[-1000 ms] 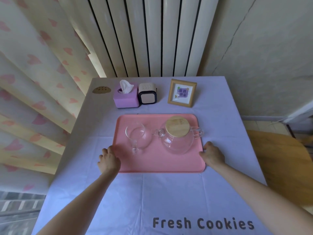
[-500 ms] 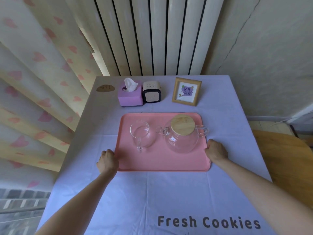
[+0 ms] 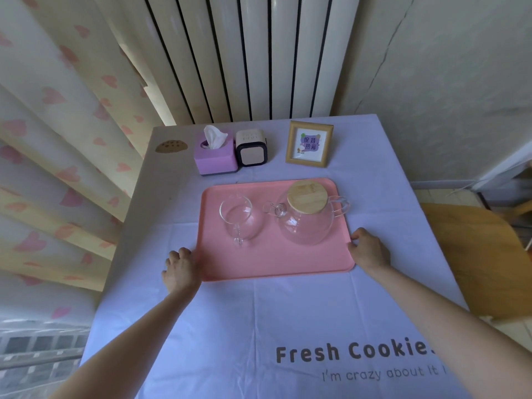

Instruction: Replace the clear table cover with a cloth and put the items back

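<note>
Nearest the camera, the lavender cloth (image 3: pixel 230 341) covered the desk, smooth apart from faint fold creases, with "Fresh Cookies" printed in dark letters at its near right. Two bare forearms reached forward across it.

The left hand (image 3: pixel 181 266) sat at the left rim of the pink tray (image 3: pixel 276 263), its grip curled round that edge with the knuckles up. The right hand (image 3: pixel 370 249) was at the tray's right rim near the front corner, and its grip was likewise curled onto the edge. Whether the tray rested flat on the cloth or was raised slightly could not be told.

On the tray, the empty glass jug (image 3: pixel 240 220) stood upright on the left, handle toward the camera. Just beside it on the right stood the glass teapot (image 3: pixel 305 226), closed with a bamboo lid (image 3: pixel 308 197), its spout toward the jug and its handle toward the tray's right rim.

Beyond the tray, along the far edge of the desk, the purple tissue box (image 3: pixel 214 162) and a small cube-shaped device (image 3: pixel 252 152) stood touching. The wooden picture frame (image 3: pixel 309 144) stood apart to their right. A cookie print (image 3: pixel 171 146) showed at the cloth's far left corner.

A wooden chair (image 3: pixel 472 254) stood to the right of the desk, a heart-patterned curtain (image 3: pixel 57 125) hung on the left, and a ribbed radiator (image 3: pixel 244 59) rose behind.
</note>
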`<action>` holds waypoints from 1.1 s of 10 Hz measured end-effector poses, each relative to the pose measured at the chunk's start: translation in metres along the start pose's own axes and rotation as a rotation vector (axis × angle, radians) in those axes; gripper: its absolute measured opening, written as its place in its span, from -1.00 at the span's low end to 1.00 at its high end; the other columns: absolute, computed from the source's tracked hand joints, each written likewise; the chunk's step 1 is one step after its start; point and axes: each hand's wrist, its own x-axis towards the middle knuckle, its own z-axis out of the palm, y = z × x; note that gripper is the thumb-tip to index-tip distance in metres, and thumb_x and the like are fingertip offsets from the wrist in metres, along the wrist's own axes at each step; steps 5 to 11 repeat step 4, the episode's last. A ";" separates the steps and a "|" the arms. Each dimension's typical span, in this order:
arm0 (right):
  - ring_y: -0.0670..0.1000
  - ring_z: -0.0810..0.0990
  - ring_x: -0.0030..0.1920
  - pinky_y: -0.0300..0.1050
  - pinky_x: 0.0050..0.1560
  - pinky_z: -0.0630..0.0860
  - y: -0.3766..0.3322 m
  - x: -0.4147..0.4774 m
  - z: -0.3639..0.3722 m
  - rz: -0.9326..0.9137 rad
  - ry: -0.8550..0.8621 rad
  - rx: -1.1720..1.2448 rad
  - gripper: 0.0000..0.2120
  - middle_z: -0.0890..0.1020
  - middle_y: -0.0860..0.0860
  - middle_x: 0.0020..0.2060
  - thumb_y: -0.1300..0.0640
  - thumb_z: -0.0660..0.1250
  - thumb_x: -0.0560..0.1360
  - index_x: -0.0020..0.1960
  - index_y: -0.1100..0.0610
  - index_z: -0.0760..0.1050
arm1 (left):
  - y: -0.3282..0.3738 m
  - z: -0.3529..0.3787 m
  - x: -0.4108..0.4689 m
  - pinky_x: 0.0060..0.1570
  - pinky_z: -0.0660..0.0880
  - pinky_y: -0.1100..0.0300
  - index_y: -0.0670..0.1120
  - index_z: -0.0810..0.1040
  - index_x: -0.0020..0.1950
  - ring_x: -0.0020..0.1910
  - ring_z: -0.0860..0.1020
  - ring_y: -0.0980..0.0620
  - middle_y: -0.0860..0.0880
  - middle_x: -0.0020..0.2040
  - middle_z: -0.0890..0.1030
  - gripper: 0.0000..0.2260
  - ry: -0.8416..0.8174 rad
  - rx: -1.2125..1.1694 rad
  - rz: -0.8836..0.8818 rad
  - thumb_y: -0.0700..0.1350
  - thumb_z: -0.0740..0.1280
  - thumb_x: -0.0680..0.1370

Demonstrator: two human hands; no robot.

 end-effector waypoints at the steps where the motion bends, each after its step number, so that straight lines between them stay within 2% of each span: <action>1: 0.20 0.44 0.22 0.00 0.13 0.41 0.008 -0.023 0.004 -0.070 0.070 0.007 -0.69 0.50 0.19 0.17 0.17 0.27 0.50 0.23 0.18 0.44 | -0.014 0.005 -0.014 0.24 0.27 -0.04 -0.15 0.31 0.38 0.34 0.27 -0.18 -0.17 0.36 0.30 -0.51 -0.037 -0.019 0.090 0.01 0.32 0.52; 2: 0.18 0.23 0.42 0.08 0.37 0.24 0.019 -0.044 0.007 -0.145 -0.020 -0.133 -0.43 0.27 0.16 0.43 0.01 0.29 0.51 0.45 0.13 0.23 | -0.026 0.009 -0.028 0.32 0.20 -0.14 -0.11 0.14 0.48 0.47 0.09 -0.13 -0.09 0.52 0.06 -0.29 -0.154 0.019 0.145 0.23 0.28 0.48; 3: 0.15 -0.12 0.53 0.30 0.41 0.01 0.033 -0.063 0.010 -0.139 -0.236 -0.216 -0.16 -0.15 0.02 0.54 -0.25 0.25 0.47 0.55 -0.02 -0.15 | -0.035 0.011 -0.045 0.33 0.14 -0.28 -0.06 -0.11 0.54 0.52 -0.14 -0.10 -0.02 0.55 -0.18 -0.12 -0.287 0.110 0.157 0.33 0.25 0.43; 4: 0.16 -0.28 0.51 0.39 0.40 -0.03 0.053 -0.079 0.014 -0.155 -0.354 -0.311 -0.02 -0.33 0.00 0.51 -0.34 0.26 0.41 0.53 -0.04 -0.31 | -0.046 0.012 -0.065 0.33 0.14 -0.34 0.01 -0.23 0.54 0.52 -0.23 -0.12 0.00 0.53 -0.30 0.00 -0.366 0.185 0.154 0.40 0.27 0.35; 11: 0.16 -0.28 0.51 0.39 0.40 -0.03 0.053 -0.079 0.014 -0.155 -0.354 -0.311 -0.02 -0.33 0.00 0.51 -0.34 0.26 0.41 0.53 -0.04 -0.31 | -0.046 0.012 -0.065 0.33 0.14 -0.34 0.01 -0.23 0.54 0.52 -0.23 -0.12 0.00 0.53 -0.30 0.00 -0.366 0.185 0.154 0.40 0.27 0.35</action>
